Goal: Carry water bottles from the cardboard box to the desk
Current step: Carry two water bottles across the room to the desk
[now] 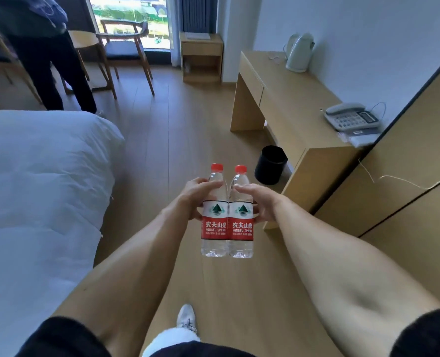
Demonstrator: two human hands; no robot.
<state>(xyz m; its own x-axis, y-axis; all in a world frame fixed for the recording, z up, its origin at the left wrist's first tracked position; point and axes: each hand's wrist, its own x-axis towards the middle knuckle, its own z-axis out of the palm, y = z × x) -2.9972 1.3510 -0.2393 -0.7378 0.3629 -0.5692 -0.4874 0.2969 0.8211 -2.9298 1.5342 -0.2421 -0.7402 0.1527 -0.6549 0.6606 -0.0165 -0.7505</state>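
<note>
**Two water bottles held upright over the floor, one per hand**

- Left hand [193, 197]: fingers curled round the left bottle [214, 215] at shoulder height, thumb lying across the clear upper part, fingertips wrapped behind the label. Firm grip, nothing else touched.
- Right hand [259, 202]: curled round the right bottle [241, 217] in mirror fashion, thumb on the near side just above the label, fingers behind.
- Bottles: clear plastic, red caps, red-and-white labels with a green mountain mark. Both upright, side by side, labels touching. They hang in the air above the wooden floor [177, 140], between the bed [38, 181] on the left and the desk [291, 104] on the right, not yet over the desk top.
- Desk: light wood, against the white wall. Bears an electric kettle [299, 52] at the far end and a telephone [351, 116] nearer the camera.
- Black bin [270, 164]: on the floor beside the desk's near end panel.
- Further items: an armchair [126, 52] by the window; another person [46, 55] standing at far left; a white shoe [186, 315] of the wearer at bottom centre.
</note>
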